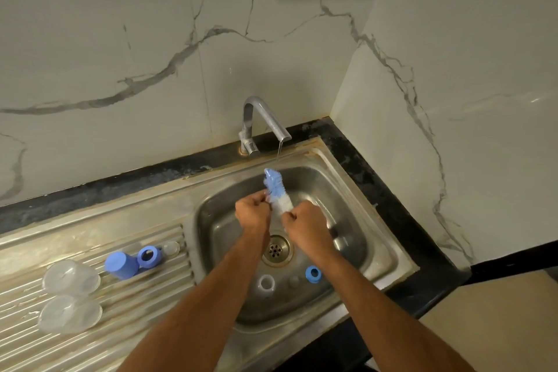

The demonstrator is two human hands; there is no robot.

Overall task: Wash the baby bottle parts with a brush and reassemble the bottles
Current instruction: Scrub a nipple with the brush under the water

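A blue and white bottle brush (277,192) stands tilted over the steel sink (377,208), under a thin stream from the tap (262,121). My right hand (305,228) grips the brush at its lower end. My left hand (253,212) has curled fingers at the bristles' left side. In the basin lie a blue ring (313,274), a clear bottle (266,283) and a small clear part (293,281). On the drainboard lie a blue cap (121,265), a second blue ring (148,256), a clear nipple (171,248) and two clear domed pieces (71,278) (70,313).
The ridged drainboard (126,311) fills the left side. A drain (276,251) sits in the basin's middle. Marble walls close the back and right, with a black counter edge (401,190) around the sink.
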